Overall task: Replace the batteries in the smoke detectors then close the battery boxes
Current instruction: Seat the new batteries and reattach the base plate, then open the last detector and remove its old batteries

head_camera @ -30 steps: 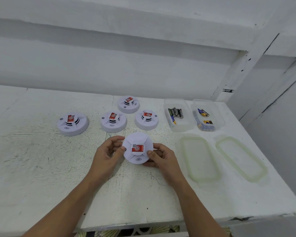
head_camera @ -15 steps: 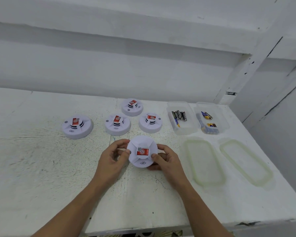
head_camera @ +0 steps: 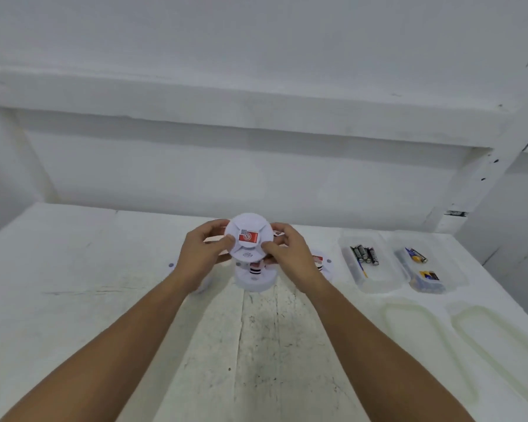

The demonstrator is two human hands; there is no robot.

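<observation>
Near the middle of the frame, a smoke detector (head_camera: 248, 237) is up off the table (head_camera: 104, 300), gripped at its rim by the left hand (head_camera: 200, 254) and the right hand (head_camera: 290, 257), fingers curled round each side (likely so its two halves can be twisted apart). Its red-sticker face points at the person. It is round, so it has no long side. At the right, two open battery boxes (head_camera: 378, 281) sit ready, lids (head_camera: 424, 339) lying below them.

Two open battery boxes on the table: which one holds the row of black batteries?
The left battery box: the black batteries lie side by side at its far end. The right battery box holds blue-and-yellow batteries instead.
</observation>
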